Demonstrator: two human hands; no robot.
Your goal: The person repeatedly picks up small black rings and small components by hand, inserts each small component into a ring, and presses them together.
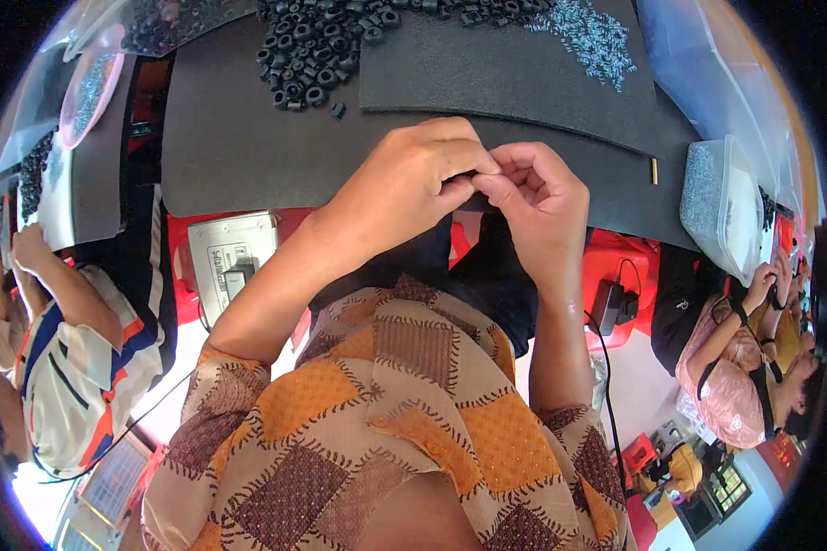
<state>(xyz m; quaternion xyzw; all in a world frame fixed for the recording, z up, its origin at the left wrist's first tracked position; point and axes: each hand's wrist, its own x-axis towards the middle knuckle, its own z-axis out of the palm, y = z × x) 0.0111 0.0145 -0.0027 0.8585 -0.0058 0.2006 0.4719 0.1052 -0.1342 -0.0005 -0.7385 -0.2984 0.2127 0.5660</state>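
Head view: left hand (423, 163) and right hand (549, 191) meet by the surface's (248, 156) near edge, two grips pinched together, contents I cannot tell, one heap of black rings (311, 57) lying toward the far edge.

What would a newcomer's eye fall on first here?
The left hand and right hand meet at their fingertips mid-picture; anything held is hidden. Beyond them, at the picture's top, black ring-shaped parts lie heaped, with small pale-blue pieces scattered to their right.
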